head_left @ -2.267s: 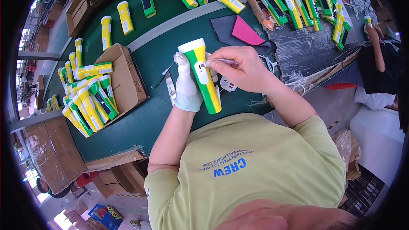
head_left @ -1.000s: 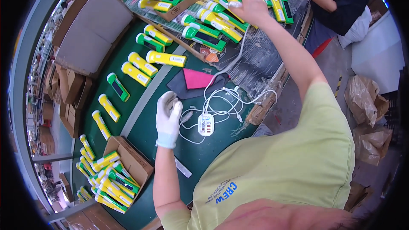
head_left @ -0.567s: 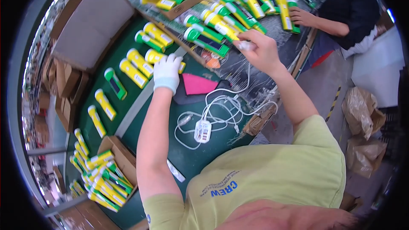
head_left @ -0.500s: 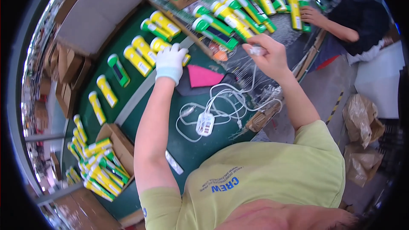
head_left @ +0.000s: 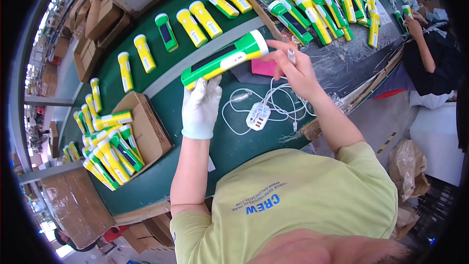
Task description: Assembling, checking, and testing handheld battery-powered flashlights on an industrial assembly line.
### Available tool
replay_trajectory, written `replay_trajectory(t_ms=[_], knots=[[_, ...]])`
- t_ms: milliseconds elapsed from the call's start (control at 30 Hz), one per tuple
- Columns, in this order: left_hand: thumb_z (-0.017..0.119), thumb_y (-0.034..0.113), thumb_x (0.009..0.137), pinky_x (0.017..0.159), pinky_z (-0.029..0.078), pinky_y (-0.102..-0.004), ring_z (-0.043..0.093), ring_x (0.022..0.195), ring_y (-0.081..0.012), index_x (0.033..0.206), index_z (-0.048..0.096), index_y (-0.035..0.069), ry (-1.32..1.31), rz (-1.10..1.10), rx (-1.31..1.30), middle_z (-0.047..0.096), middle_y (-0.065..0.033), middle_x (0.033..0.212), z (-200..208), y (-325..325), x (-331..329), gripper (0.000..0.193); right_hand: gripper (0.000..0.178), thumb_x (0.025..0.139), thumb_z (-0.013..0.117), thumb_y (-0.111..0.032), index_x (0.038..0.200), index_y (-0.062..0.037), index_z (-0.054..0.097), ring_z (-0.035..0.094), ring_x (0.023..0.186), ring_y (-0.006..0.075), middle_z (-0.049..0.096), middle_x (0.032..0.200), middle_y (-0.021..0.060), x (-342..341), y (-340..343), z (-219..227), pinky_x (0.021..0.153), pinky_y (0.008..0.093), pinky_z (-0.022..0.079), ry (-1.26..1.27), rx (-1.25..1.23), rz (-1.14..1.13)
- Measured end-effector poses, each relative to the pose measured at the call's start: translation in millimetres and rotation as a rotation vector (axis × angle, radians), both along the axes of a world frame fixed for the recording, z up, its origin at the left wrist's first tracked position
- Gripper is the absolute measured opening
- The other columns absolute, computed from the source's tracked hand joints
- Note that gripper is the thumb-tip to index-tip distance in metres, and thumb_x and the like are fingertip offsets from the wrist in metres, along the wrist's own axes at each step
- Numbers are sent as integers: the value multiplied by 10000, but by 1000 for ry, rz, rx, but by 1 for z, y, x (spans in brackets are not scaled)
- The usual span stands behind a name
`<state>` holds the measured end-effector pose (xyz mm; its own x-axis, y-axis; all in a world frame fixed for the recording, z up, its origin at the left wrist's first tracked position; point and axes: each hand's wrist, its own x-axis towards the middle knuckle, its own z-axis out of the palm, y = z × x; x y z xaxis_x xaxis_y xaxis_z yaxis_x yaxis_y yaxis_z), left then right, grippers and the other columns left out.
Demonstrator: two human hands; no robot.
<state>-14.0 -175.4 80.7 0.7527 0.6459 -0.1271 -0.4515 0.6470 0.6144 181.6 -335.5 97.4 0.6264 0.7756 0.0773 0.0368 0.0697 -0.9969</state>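
A green and yellow flashlight with a white-rimmed head and a dark panel lies tilted across my left hand, which wears a white glove and is closed around its tail end. Its head points toward my right hand. That bare hand pinches a white cable plug, while its extended fingers are by the flashlight's head; whether they touch it I cannot tell. From this hand the white cable runs down in loose loops to a white multi-port USB charger on the green table.
Several flashlights lie along the green belt beyond a grey strip. A cardboard box at the left holds more. Others crowd the right-hand worktop. A pink cloth lies behind the cable. At the far right a co-worker's arm reaches in.
My left hand has lifted a flashlight from the table and brought it nearer, in front of my right hand. The right hand still pinches the plug. The whole view has shifted.
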Motion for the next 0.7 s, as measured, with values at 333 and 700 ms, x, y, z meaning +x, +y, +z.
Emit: replay_trajectory(t_ms=[333,700], knots=[[817,174,676,983,422,-423,525,1166,-357,1291,487,24,687,423,1746,512,-211,1280,25,-4,-30,714,465,768,773,-44,1170,29,550,607,884,77,643,1007,56,-41,36,19,729,209,501,-46,-2,207],[491,465,971,595,517,-291,605,669,-156,1110,509,101,272,-57,-144,606,-55,826,-20,3,-28,391,233,941,548,-88,1135,-1,643,488,617,31,637,784,23,-30,8,15,541,179,378,172,-11,192]])
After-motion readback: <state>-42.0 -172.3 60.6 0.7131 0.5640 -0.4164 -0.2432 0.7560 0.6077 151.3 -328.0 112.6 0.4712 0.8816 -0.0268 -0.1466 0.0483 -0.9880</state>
